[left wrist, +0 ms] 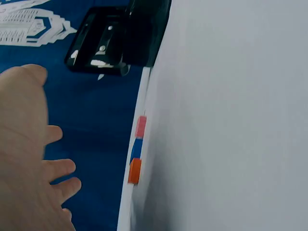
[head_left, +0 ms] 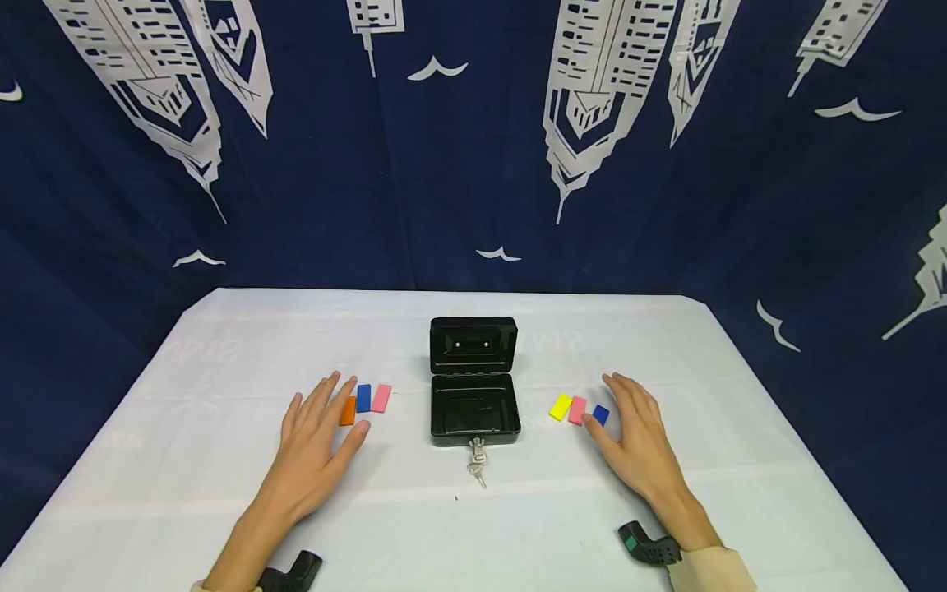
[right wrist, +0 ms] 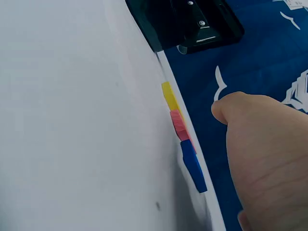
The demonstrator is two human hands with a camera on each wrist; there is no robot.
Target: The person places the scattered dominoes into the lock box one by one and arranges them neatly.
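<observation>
A small black cash box (head_left: pixel 476 407) stands in the middle of the table with its lid (head_left: pixel 473 345) raised. Keys (head_left: pixel 477 469) hang at its front edge. Left of the box lie an orange block (head_left: pixel 348 411), a blue block (head_left: pixel 363 399) and a pink block (head_left: pixel 381 398). My left hand (head_left: pixel 314 460) is spread beside the orange block, holding nothing. To the right of the box lie a yellow block (head_left: pixel 560 407), a pink block (head_left: pixel 577 410) and a blue block (right wrist: pixel 193 166). My right hand (head_left: pixel 639 444) extends beside them, its thumb near the pink one, gripping nothing.
A white cloth covers the table (head_left: pixel 222 353). Behind it hangs a dark blue curtain (head_left: pixel 459 181) with white building and bird prints. Each wrist wears a black device, such as the right strap (head_left: pixel 651 546).
</observation>
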